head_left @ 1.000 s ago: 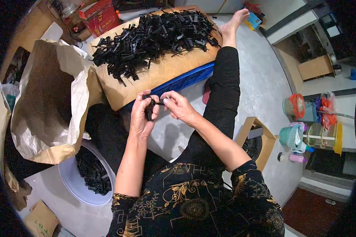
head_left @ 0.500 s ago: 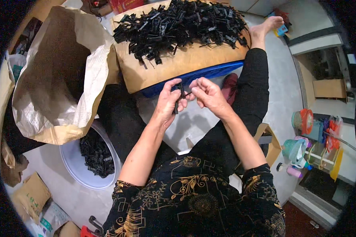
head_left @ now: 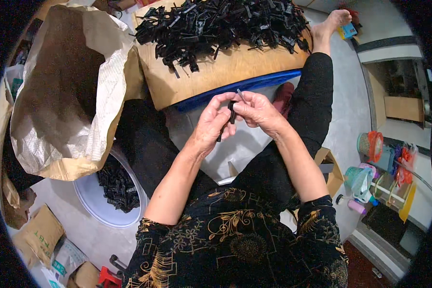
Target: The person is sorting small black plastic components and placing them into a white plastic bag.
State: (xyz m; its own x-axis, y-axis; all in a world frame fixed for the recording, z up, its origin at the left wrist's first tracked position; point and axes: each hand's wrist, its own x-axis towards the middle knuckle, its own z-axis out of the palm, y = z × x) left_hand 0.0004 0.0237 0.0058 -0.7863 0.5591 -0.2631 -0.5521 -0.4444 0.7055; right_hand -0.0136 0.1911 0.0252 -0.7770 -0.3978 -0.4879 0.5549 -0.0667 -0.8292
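**A:** What have my hands got?

**B:** Both are on one small black clip (head_left: 231, 111), held up in front of me, just below the near edge of the board (head_left: 211, 79).

**A:** From my seat I see the left hand (head_left: 210, 126) curled round the clip's lower part, fingers bent in, thumb against it. Agreed?

**B:** Yes. The right hand (head_left: 258, 111) pinches the top end between thumb and forefinger, the other fingers folded. The two hands touch at the fingertips.

**A:** Is the clip itself open or snapped together?

**B:** I cannot tell; the fingers cover most of it. A thin pale piece sticks up from its top.

**A:** And around me?

**B:** A pile of black parts (head_left: 221, 24) covers the far half of the board. To my left stands an open sack (head_left: 67, 91), and below it a white basin (head_left: 93, 201) with more black parts inside. My legs run under the board.
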